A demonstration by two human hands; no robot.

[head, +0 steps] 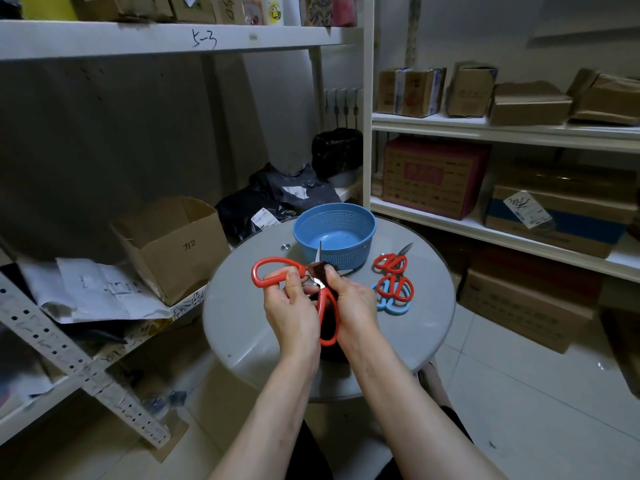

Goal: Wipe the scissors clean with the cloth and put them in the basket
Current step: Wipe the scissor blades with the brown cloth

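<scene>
Head view, storeroom with white shelving. Far left: open cardboard box (173, 244) on a low shelf, loose papers (100, 289) beside it. Centre: round grey bench (242, 306). Left hand (291, 306) held above the bench, fingers curled through and round one handle loop of the red-handled scissors (255, 274). Scissors spread wide open and off the bench. One loop sticks out left of the hand, and the second loop hangs down between the two wrists. One bright steel blade points up in front of the basket; the other runs off to the right, mostly covered. Handles glossy red, blades pale and reflective; cannot tell whether any dirt is on them. Dark cloth (317, 270) is bunched at the pivot where the blades meet, with more of it hanging dark below the hands. Right hand (353, 299) pinches the cloth against the scissors, thumb and fingers pressed together on it. Behind the hands, at the bench's far edge: blue perforated basket (346, 252), upright, nothing visible inside. Right of the hands, lying on the bench: two smaller red scissors (391, 263), one nearer the basket, and a blue-handled pair (393, 307) partly under the nearer red one. Far right: shelves of cardboard cartons (433, 178).
</scene>
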